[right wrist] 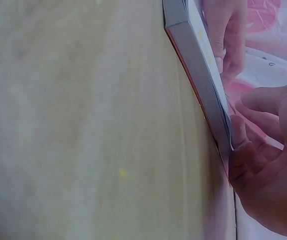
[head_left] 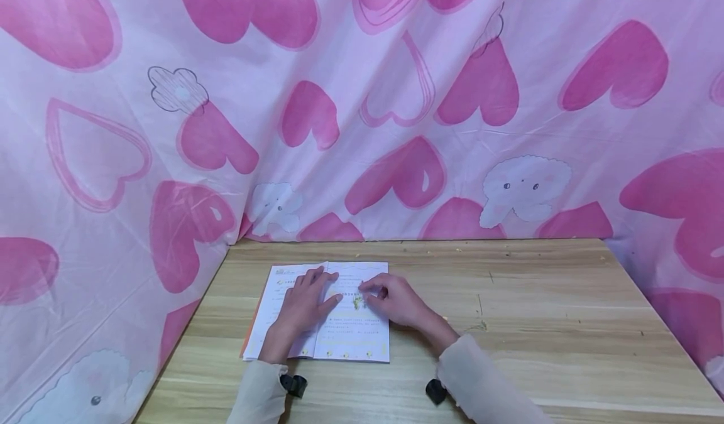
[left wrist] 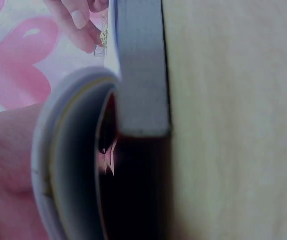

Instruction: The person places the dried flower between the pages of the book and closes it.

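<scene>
A thick book (head_left: 351, 342) lies open on the wooden table, its printed pages facing up. My left hand (head_left: 305, 301) rests across the left page and the spine, fingers spread. Over the right page, my right hand (head_left: 398, 299) has its thumb and forefinger curled together at a small yellow-green sprig (head_left: 357, 301), which looks like a dried plant, and pinches its edge. Beside the right fingertips the sprig (left wrist: 103, 37) shows as a yellow tuft in the left wrist view. The right wrist view has the right hand (right wrist: 268, 155) low against the book's page edges (right wrist: 203, 85).
Thin plant strands (head_left: 481, 326) lie on the table (head_left: 554, 348) right of the book, with small crumbs scattered toward the back edge. A pink heart-patterned cloth (head_left: 384, 97) hangs behind and at both sides. In the left wrist view, the book's near pages (left wrist: 43, 150) curl up.
</scene>
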{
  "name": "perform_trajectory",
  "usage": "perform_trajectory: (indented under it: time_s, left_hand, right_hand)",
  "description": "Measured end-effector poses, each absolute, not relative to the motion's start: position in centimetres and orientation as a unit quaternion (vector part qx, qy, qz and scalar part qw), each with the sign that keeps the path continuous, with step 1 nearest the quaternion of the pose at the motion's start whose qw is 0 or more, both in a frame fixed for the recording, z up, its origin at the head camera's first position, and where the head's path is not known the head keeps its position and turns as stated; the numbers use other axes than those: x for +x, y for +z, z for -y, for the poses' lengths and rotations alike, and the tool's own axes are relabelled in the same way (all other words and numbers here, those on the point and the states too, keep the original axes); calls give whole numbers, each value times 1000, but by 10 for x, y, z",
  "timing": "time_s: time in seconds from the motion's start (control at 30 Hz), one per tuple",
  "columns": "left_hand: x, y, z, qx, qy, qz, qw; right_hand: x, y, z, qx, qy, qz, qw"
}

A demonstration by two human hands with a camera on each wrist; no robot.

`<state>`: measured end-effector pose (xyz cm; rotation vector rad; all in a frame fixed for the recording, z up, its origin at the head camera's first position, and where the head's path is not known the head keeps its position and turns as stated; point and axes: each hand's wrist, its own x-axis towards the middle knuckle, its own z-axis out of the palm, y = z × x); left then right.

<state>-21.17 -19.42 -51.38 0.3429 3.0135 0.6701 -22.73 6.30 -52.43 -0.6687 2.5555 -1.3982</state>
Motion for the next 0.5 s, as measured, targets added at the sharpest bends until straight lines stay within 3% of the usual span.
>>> perform_trajectory:
  time_s: [0.5]
  left_hand:
    - [-211,-514,194,112,215,-970,11]
  right_hand:
    - [-212,-508,-66,-310,-379,-866,102]
